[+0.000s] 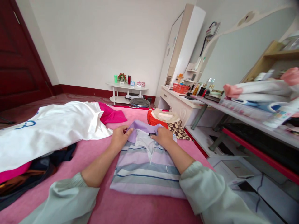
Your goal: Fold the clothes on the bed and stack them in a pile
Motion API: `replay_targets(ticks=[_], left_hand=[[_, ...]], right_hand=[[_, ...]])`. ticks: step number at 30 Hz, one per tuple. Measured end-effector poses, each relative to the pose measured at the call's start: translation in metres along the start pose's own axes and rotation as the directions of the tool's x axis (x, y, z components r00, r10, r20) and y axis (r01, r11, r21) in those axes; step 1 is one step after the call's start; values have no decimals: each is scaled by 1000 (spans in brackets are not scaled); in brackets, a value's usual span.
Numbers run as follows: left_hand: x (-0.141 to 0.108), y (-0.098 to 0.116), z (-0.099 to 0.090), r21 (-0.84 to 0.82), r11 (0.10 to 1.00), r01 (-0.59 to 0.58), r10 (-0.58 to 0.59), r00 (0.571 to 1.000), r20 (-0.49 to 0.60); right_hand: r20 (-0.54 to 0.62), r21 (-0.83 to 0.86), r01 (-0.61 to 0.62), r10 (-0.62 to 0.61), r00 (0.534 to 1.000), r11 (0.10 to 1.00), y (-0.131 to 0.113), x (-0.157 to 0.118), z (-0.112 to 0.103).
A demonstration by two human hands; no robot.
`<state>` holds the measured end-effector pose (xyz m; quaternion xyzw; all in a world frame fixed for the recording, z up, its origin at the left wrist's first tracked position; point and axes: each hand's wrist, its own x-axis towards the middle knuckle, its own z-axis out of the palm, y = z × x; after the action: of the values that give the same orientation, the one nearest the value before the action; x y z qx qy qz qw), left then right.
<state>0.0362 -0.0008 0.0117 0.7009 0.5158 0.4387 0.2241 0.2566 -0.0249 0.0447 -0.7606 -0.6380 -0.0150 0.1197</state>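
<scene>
A striped polo shirt (146,174) in lilac, grey and blue lies folded into a rectangle on the pink bed cover (93,165). Its purple collar (144,126) faces away from me, and a dark label shows inside the neck. My left hand (120,137) pinches the left end of the collar between thumb and fingers. On the collar's right end, my right hand (163,137) is closed in the same way, its thumb near the label. Part of the shirt's right side is hidden behind my right forearm.
To the left, a white garment (58,124) lies over magenta and dark clothes (63,157). Beyond my right hand are an orange and cream garment (161,116) and a checked cloth (178,129). A grey desk (243,115) and a white dresser (179,99) stand along the right.
</scene>
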Motion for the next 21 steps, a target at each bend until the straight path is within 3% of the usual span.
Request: replay_targets(ticks=[4,6,8,10,14,15,18,21], left_hand=[[0,-5,-2,-158,986,55,-47,997,53],[1,-7,0,-271,957,101,-88,994,62],[2,-9,3,-407,899,164,-147,986,73],[4,-9,6,-535,809,243,-226,969,98],[8,-11,12,-694,630,350,-341,927,158],[9,-11,12,-710,607,356,-349,923,164],[9,-11,10,-721,596,353,-351,922,161],[7,-10,7,-711,632,310,-311,941,133]], right_hand=[[9,57,-6,5,1000,998,10,9,0],[-19,389,-81,96,995,917,23,9,2],[4,750,-152,225,974,644,38,8,2],[71,923,-188,332,940,335,52,5,1],[282,950,-199,390,877,-241,70,-2,1],[314,927,-197,373,873,-321,74,-4,3],[300,933,-181,396,868,-311,81,-6,10],[184,981,-128,482,856,-147,83,-8,14]])
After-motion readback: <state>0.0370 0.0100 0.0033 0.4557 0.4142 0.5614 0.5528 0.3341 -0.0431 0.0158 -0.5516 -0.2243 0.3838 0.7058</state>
